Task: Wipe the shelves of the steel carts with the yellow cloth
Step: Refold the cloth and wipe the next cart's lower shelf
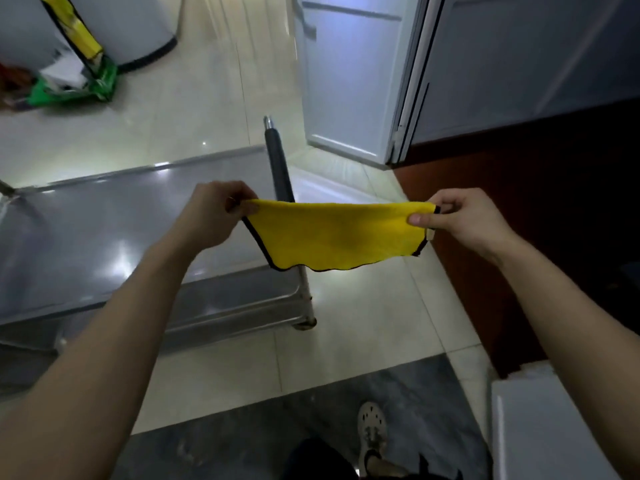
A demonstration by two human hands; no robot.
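Observation:
A yellow cloth (332, 233) with a black hem hangs stretched in the air between my two hands. My left hand (214, 213) pinches its left corner and my right hand (460, 220) pinches its right corner. Below and to the left stands a steel cart (104, 230) with a shiny top shelf and a lower shelf (235, 299) showing under it. The cart's dark padded handle (278, 164) rises just behind the cloth. The cloth hangs over the cart's right end without touching the shelf.
A white door (349, 81) stands open at the back right beside a dark wooden wall (536, 209). A yellow and green bag (79, 64) lies on the floor at the back left by a grey bin. A white box (554, 427) sits at the lower right near my shoe (372, 431).

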